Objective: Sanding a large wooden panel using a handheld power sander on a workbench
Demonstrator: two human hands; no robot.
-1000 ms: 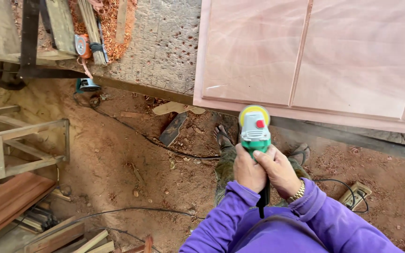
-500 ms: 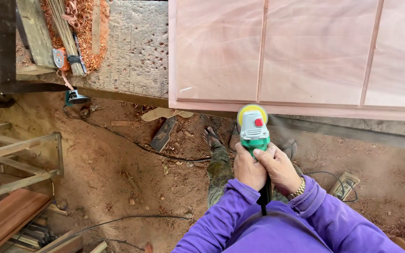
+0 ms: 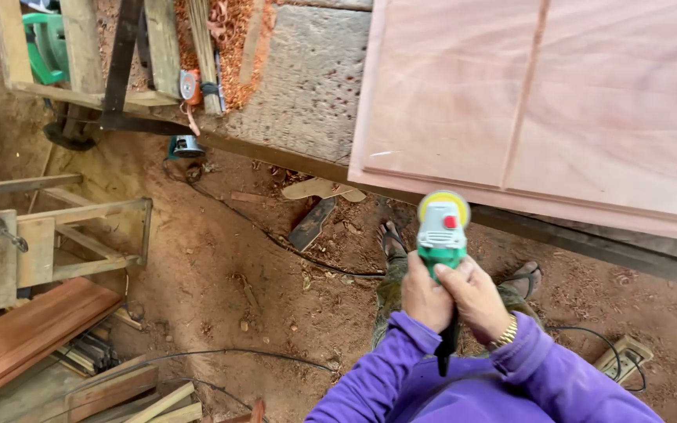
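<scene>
Left hand [image 3: 426, 298]: clenched on grinder [image 3: 442, 231] body | Right hand [image 3: 476, 301]: clenched on grinder rear | Grinder: green, yellow disc up, held in air just short of panel [image 3: 542, 102] edge, above dirt floor [image 3: 221, 266] | Step, judged: tool readied, disc not touching wood | Next calls for: steady two-handed lowering onto panel | Cable [image 3: 291, 247] trails underfoot

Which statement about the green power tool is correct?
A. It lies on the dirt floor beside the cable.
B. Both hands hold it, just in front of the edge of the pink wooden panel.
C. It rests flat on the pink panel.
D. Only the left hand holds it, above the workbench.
B: the left hand and right hand both grip the green power tool, raised just short of the pink wooden panel.
</scene>
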